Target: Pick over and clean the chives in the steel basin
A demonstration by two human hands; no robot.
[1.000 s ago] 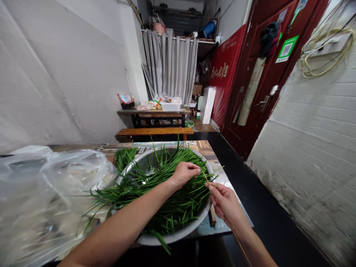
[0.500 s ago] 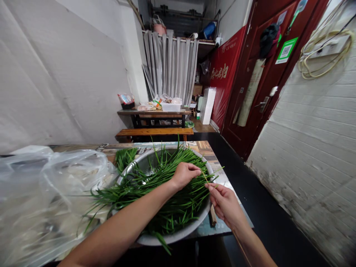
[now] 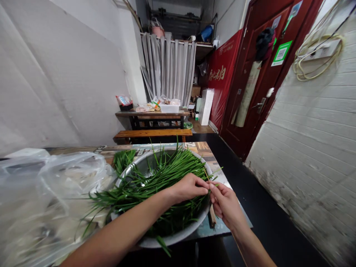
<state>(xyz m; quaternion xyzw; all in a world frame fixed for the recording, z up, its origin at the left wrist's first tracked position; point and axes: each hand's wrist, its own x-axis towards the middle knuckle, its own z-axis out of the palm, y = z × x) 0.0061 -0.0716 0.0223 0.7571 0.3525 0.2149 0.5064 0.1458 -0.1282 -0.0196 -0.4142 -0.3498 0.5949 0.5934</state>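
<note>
A large metal basin on the table holds a heap of long green chives, their leafy ends hanging over its left rim. Above the basin's right side, my right hand pinches a thin bamboo skewer, its tip pointing up and away and its shaft running back beneath my forearm. My left hand reaches across the chives, thumb and fingers closed right at my right fingertips. What the left fingers hold is hidden; a bit of green shows there. A bundle of skewers lies beside the basin.
Clear plastic bags with pale contents cover the left of the table. More chives lie behind the basin. Beyond are a wooden bench and another table with a white tub. A red door and white wall stand right.
My left hand has moved right and toward me, from over the chive ends to meet my right fingertips. The right hand stays almost in place, and the view has shifted slightly.
</note>
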